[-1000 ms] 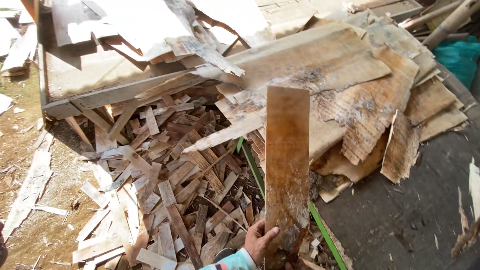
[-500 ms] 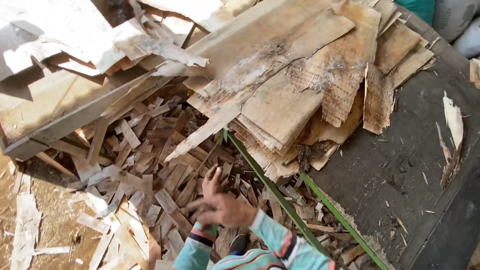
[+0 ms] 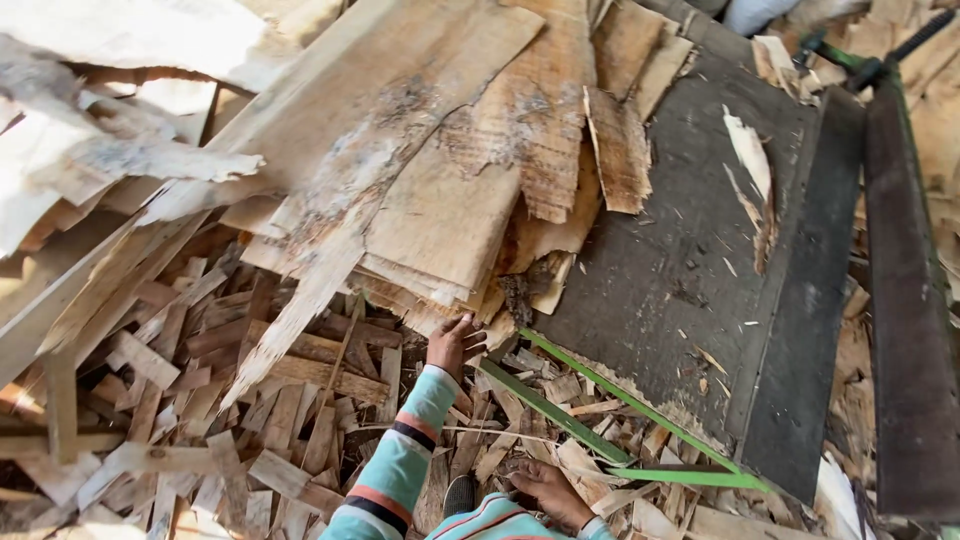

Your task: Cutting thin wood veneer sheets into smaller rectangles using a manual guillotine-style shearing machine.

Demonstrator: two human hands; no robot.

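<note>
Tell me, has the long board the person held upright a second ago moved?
Yes. It no longer stands before the veneer stack; the left hand now reaches empty to the stack's edge, beside the green frame.

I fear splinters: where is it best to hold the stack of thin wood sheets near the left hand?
Probably the lower edge of the stack of thin wood sheets, from below, where the left hand reaches: the layered edges overhang the scrap pile there. The upper ends look cracked.
</note>
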